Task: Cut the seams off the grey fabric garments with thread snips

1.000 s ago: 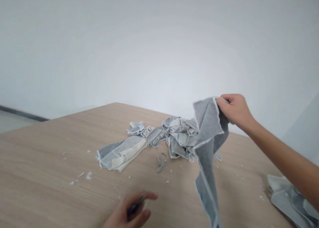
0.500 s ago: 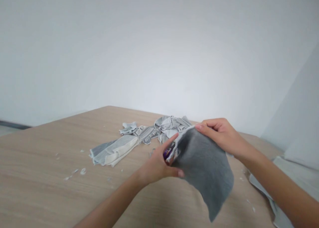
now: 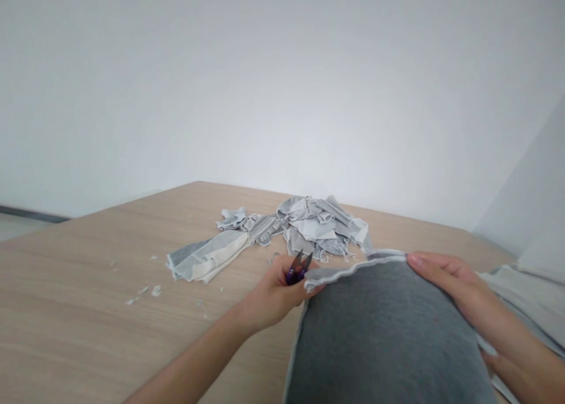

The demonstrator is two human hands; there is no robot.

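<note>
Spreading gray cloth (image 3: 384,333) wider than half a second ago: hands apart, left hand (image 3: 276,289) clasping purple snips (image 3: 291,274) at its corner, right hand (image 3: 454,280) pinching it; stitched edge (image 3: 353,268) now stretched out.

Cloth pile (image 3: 318,227) on table (image 3: 88,245), wall (image 3: 282,98) behind. Bundle (image 3: 207,258) left of pile. Scraps (image 3: 156,291) left and front of pile. In front of pile: scissors (image 3: 298,271) in left hand (image 3: 276,295), sheet (image 3: 384,333) in left hand and right hand (image 3: 463,292). More cloth (image 3: 529,292) right of pile.
</note>
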